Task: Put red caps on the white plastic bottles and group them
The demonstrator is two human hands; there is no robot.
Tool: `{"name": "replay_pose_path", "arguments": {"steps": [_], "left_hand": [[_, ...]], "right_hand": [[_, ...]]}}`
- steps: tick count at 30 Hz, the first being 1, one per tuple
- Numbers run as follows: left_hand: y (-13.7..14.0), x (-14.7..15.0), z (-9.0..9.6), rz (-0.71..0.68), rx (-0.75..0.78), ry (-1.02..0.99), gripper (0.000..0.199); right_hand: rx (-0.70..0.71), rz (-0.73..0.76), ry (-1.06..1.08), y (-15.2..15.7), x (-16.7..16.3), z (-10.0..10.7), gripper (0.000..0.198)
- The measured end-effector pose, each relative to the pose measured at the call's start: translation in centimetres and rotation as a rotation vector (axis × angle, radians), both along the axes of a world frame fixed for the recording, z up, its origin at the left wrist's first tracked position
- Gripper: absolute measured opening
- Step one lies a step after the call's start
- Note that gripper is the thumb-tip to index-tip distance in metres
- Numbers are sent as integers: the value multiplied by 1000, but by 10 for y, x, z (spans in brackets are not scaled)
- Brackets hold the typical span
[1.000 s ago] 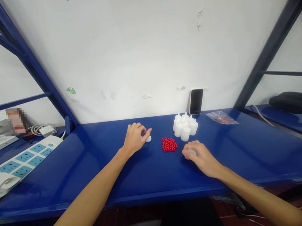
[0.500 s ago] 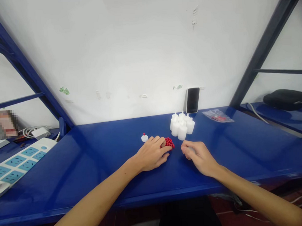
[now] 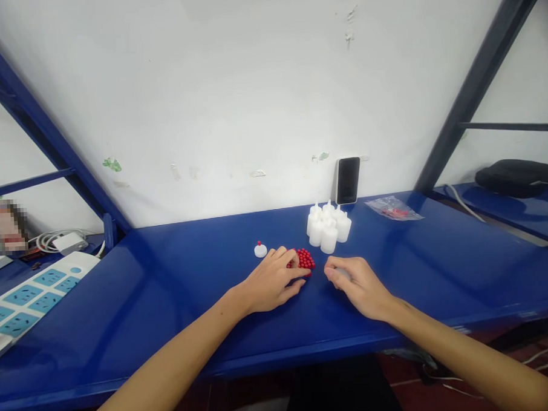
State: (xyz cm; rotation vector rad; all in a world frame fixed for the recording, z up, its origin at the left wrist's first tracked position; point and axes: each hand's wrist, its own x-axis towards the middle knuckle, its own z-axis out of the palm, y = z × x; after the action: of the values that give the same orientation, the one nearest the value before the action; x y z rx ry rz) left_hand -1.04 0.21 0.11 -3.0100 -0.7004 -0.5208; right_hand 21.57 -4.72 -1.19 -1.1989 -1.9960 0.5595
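A pile of small red bead-like pieces (image 3: pixel 306 260) lies near the middle of the blue table. My left hand (image 3: pixel 272 281) rests at the left side of that pile, its thumb and fingers apart and the fingertips touching the pieces. To the right of the pile, my right hand (image 3: pixel 357 285) is closed. A little of something pale shows between its thumb and fingers, but the rest is hidden. Several white nozzle bottles (image 3: pixel 328 236) stand grouped behind the hands. Behind my left hand sits a white round cap (image 3: pixel 260 251) with a red tip on top.
A clear plastic bag (image 3: pixel 394 209) with red pieces lies at the back right. A white device with a dark screen (image 3: pixel 348 181) leans on the wall. On the left is a white power strip (image 3: pixel 39 294). Blue frame posts (image 3: pixel 62 136) rise at both sides.
The view has shifted slightly. My left hand has shifted a little at the pile, baring more red pieces. My right hand has turned slightly, and something pale now shows in it.
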Motion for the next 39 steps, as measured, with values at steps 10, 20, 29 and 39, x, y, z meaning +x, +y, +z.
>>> {"name": "replay_pose_path", "arguments": {"steps": [10, 20, 29, 39], "left_hand": [[-1, 4, -5, -184, -102, -108, 17], [-4, 10, -9, -194, -295, -163, 14], [-7, 10, -8, -159, -301, -311, 15], [-7, 14, -8, -198, -108, -674, 16]], "right_hand": [[20, 9, -38, 0, -2, 0, 44], [80, 104, -203, -2, -2, 2, 22], [87, 77, -271, -5, -5, 7, 13], [75, 167, -104, 6, -21, 5, 24]]}}
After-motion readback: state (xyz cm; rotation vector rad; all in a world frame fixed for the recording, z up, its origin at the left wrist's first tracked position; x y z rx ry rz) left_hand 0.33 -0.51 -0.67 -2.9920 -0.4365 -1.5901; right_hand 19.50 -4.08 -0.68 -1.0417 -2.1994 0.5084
